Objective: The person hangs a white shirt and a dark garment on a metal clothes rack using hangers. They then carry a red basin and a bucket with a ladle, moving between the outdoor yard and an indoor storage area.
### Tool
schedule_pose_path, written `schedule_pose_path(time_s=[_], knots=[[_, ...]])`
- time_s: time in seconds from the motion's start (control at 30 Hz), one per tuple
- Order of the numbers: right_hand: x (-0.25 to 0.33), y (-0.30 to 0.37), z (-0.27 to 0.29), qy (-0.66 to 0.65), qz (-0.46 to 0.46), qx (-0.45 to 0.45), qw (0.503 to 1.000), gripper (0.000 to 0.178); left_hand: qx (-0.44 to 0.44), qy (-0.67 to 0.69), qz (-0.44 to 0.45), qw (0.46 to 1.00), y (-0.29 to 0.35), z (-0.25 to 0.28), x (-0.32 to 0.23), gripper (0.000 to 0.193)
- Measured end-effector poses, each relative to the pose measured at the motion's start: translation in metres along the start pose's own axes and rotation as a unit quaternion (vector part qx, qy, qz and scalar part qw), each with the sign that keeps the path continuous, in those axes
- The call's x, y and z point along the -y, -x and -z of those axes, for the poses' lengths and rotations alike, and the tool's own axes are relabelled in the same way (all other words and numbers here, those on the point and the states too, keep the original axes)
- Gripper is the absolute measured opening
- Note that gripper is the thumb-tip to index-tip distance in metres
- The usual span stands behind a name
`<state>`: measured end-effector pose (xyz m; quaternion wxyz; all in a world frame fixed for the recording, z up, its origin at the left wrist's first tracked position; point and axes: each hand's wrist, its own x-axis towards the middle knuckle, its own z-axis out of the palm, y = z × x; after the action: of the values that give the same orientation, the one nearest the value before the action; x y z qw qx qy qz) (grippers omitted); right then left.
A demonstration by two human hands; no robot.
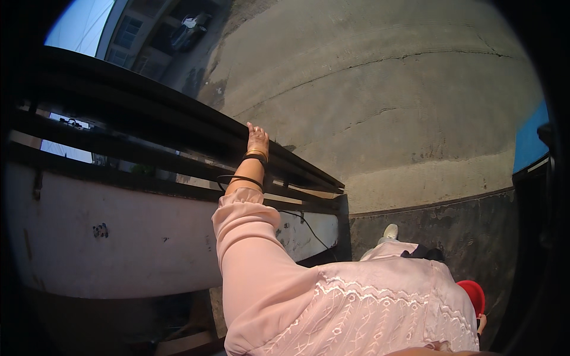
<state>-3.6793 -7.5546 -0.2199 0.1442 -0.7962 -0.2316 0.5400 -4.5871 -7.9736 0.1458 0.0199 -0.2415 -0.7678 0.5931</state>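
Note:
My left arm, in a pink sleeve with bands at the wrist, reaches forward to a dark metal gate (178, 113). The fingers of my left hand (258, 139) are closed over the gate's top edge. A white, stained panel (136, 237) fills the lower part of the gate. At the lower right, a red object with a rounded edge (472, 295) shows beside my hip. Only a small part of my right hand (481, 323) shows, against that red object, with its fingers seemingly curled on it. My body hides the rest of both.
Cracked concrete ground (380, 101) stretches beyond the gate, with a darker floor strip (463, 234) nearer me. My light shoe (390, 231) is on that strip. A blue panel (531, 139) stands at the right. A parked vehicle (190, 29) and a building (127, 32) are far left.

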Motion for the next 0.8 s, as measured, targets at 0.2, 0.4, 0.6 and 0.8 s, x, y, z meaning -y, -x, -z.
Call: schedule_pose_path(time_s=[0.2, 0.4, 0.6, 0.8], knots=[[0.006, 0.004, -0.033, -0.024, 0.009, 0.020, 0.999, 0.022, -0.020, 0.018, -0.007, 1.000, -0.013, 0.000, 0.009, 0.037], [0.013, 0.013, -0.046, -0.035, 0.022, 0.029, 0.999, 0.023, -0.011, 0.009, -0.010, 1.000, -0.012, 0.011, 0.014, 0.035], [0.037, 0.025, -0.060, -0.040, 0.050, 0.060, 0.996, 0.024, -0.064, 0.000, -0.039, 0.997, -0.005, 0.019, 0.015, 0.035], [0.051, 0.038, -0.064, -0.083, 0.063, 0.075, 0.992, 0.027, -0.104, -0.016, -0.029, 0.994, -0.006, 0.011, 0.016, 0.035]])
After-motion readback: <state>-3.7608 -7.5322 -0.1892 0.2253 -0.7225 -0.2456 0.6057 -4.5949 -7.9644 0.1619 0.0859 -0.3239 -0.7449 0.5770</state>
